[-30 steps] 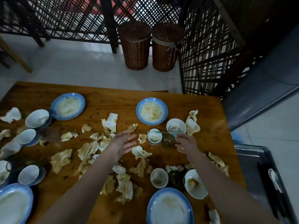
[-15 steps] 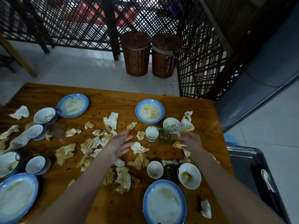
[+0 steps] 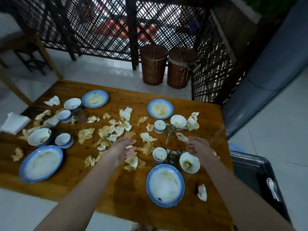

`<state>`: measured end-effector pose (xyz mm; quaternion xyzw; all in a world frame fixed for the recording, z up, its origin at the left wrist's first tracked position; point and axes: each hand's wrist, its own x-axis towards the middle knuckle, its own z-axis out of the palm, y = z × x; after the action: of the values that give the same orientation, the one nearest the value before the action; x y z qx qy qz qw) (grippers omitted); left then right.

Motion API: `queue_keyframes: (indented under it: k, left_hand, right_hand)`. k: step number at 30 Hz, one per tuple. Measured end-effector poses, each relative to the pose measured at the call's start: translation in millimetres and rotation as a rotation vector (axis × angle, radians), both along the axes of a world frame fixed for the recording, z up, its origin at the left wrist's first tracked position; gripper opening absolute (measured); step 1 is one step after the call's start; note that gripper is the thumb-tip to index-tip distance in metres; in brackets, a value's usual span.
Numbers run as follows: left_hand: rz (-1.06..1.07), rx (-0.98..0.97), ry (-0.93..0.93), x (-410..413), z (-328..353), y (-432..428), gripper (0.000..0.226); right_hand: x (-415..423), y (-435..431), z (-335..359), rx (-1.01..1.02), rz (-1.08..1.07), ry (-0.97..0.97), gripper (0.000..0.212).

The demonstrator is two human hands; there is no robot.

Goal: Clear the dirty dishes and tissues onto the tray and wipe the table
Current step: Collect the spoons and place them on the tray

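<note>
Table (image 3: 116, 189): glossy orange-brown wood, left end runs out of frame. On it are 4 blue-rimmed plates (image 3: 165, 185), smeared, round to oval, plus 8 small white bowls (image 3: 189, 162), 1 clear glass (image 3: 170, 130) and 1 dark cup (image 3: 174, 155).

Tissues (image 3: 86, 135): crumpled, yellow-stained, scattered mostly mid-table.

Left hand (image 3: 123, 147): fingers straight and spread, holding nothing, over the tissues. Motion-blurred, so can't tell if it touches them.

Right hand (image 3: 198, 145): fingertips pinch a small white piece (image 3: 182, 137) just beside the glass. Spoon or tissue, can't tell.

Tray (image 3: 250, 172): dark metal, right of the table, cut off by the frame edge, 1 white spoon (image 3: 271, 185) in it.

Behind: 2 lidded wicker baskets (image 3: 153, 64) and a dark lattice screen (image 3: 100, 30).
</note>
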<state>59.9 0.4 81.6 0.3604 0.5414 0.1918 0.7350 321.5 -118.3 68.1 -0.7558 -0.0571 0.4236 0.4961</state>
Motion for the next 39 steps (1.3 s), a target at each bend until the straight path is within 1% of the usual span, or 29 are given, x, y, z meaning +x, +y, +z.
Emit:
queue_keyframes:
  k: [6, 11, 14, 19, 23, 25, 27, 31, 34, 39]
  left_hand:
    - [0.056, 0.008, 0.009, -28.1, 9.9, -7.1, 0.024]
    - [0.101, 0.009, -0.002, -59.9, 15.9, 2.1, 0.025]
    - [0.145, -0.010, -0.008, -82.4, 16.1, 11.3, 0.022]
    - [0.116, -0.028, -0.029, -134.8, 14.2, 37.8, 0.022]
    - [0.110, -0.014, -0.028, -187.3, 18.3, 71.7, 0.026]
    - [0.102, -0.009, -0.020, -212.3, 20.2, 88.4, 0.026]
    - [0.100, -0.006, -0.021, -236.3, 22.8, 103.9, 0.027]
    - [0.130, -0.003, -0.007, -270.4, 20.7, 129.3, 0.036]
    - [0.137, -0.013, -0.006, -285.0, 13.5, 143.4, 0.041]
    - [0.154, -0.035, -0.007, -284.8, 5.7, 153.8, 0.042]
  right_hand:
    - [-22.5, -1.3, 10.6, 0.005, 0.026, -0.020, 0.014]
    - [-49.9, 20.2, 19.2, 0.003, 0.091, -0.021, 0.015]
    - [-74.1, 34.5, 23.7, 0.005, 0.105, -0.018, 0.011]
    - [-124.2, 62.9, 26.2, -0.003, 0.114, -0.010, 0.012]
    - [-174.9, 90.4, 26.3, 0.004, 0.119, 0.035, 0.017]
    - [-201.6, 103.2, 27.0, 0.012, 0.137, 0.030, 0.015]
    - [-229.1, 117.9, 23.6, 0.041, 0.169, 0.017, 0.019]
    - [-278.2, 143.5, 21.5, 0.043, 0.225, 0.038, 0.025]
    - [-301.6, 155.3, 18.9, 0.043, 0.261, 0.056, 0.029]
    - [-312.3, 168.6, 12.3, 0.018, 0.305, 0.053, 0.032]
